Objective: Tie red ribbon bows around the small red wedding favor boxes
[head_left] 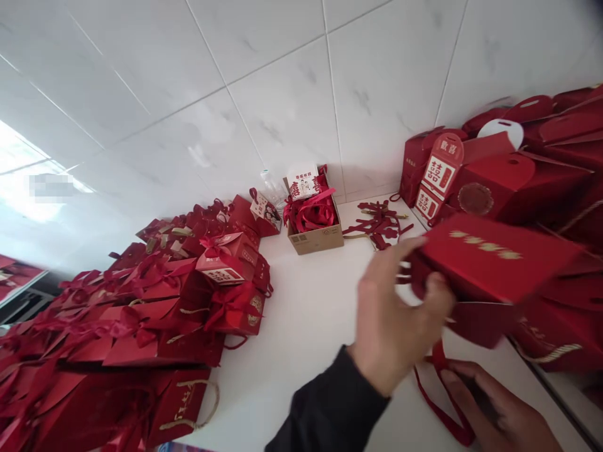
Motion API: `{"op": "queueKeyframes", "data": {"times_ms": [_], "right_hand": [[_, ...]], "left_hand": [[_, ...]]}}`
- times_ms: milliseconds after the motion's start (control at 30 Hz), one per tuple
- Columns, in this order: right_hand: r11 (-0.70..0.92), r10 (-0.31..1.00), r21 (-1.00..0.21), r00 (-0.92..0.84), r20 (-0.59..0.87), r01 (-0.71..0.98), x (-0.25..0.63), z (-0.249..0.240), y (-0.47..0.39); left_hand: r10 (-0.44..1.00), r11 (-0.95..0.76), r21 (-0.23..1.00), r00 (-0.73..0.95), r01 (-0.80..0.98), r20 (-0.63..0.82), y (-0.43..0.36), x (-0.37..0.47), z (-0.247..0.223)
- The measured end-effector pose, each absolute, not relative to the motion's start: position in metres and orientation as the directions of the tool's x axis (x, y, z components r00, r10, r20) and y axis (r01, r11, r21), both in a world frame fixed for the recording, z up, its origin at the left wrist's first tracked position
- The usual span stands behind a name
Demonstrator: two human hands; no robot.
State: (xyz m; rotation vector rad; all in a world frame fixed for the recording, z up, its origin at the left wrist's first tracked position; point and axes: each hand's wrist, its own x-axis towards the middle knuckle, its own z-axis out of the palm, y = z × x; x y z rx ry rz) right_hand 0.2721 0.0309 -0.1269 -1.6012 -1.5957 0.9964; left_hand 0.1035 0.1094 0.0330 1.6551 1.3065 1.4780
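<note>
One red folded-paper gift box with gold characters on top [499, 254] is held up, slightly blurred, to the right of and nearer than the open brown cardboard carton [316, 241]. The left hand [400, 307], in a black sleeve, grips its left end, thumb on the near side and fingers curled over the far edge. The right hand [494, 402], farther right and nearer than the carton, is just below the gift box, thumb and fingers closed on a narrow red ribbon loop [456, 427]; its other fingertips are hidden. Glossy red ribbon [313, 215] fills the carton. Just right of the carton, dark-red cut-out pieces [384, 223] lie piled on the white tabletop [292, 314]. Rows of ribbon-tied red boxes [141, 339] spread left of the carton, and upright red boxes with rounded flaps [513, 179] crowd farther right.
</note>
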Motion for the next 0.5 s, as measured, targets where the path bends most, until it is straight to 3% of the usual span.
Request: {"op": "queueKeyframes", "data": {"times_ms": [100,233,367,500], "right_hand": [[-0.065,0.996,-0.861,-0.019,-0.086,0.504,0.270,-0.122,0.032],[-0.131,0.991,-0.843,0.062,-0.115,0.521,0.269,-0.116,0.031],[-0.151,0.988,-0.837,0.115,-0.106,0.526,0.262,-0.098,0.027],[-0.222,0.973,-0.879,0.147,-0.175,0.421,0.240,-0.064,0.024]], "left_hand": [[0.939,-0.170,0.874,-0.195,0.455,0.284,0.089,0.054,0.032],[0.916,0.114,0.768,-0.365,0.630,0.163,0.064,0.005,0.021],[0.887,0.245,0.750,-0.455,0.615,0.083,0.049,-0.017,0.012],[0.882,0.317,0.771,-0.471,0.552,-0.026,0.048,-0.024,0.014]]}}
